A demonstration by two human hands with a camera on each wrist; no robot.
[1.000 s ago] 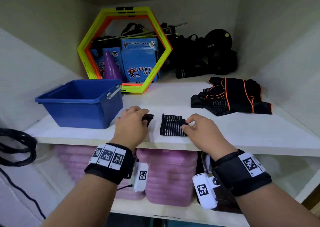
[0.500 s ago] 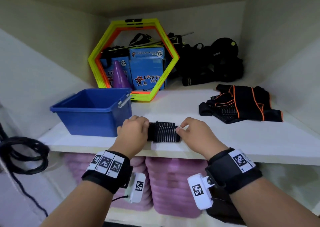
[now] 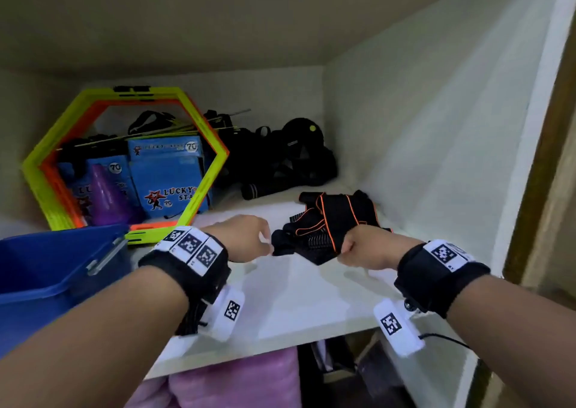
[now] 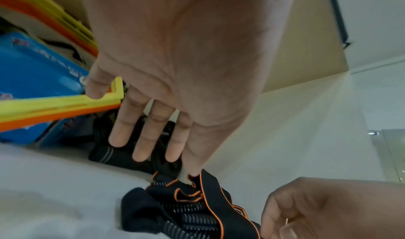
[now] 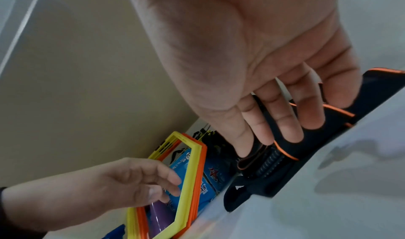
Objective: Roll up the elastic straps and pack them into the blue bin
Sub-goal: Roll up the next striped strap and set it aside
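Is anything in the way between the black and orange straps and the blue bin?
Nothing visible blocks it. The straps lie on the white shelf, and the blue bin stands open at the left. Only the left hand is between them, and bare shelf.

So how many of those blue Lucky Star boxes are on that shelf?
2 that I can see: one blue cardboard box standing behind the yellow-and-orange hexagonal frame, another left of it behind the purple plastic cone. More may be hidden behind.

Dim soft indoor light, shelf rear in shadow, motion blur thru all views, wide-angle bending at edges
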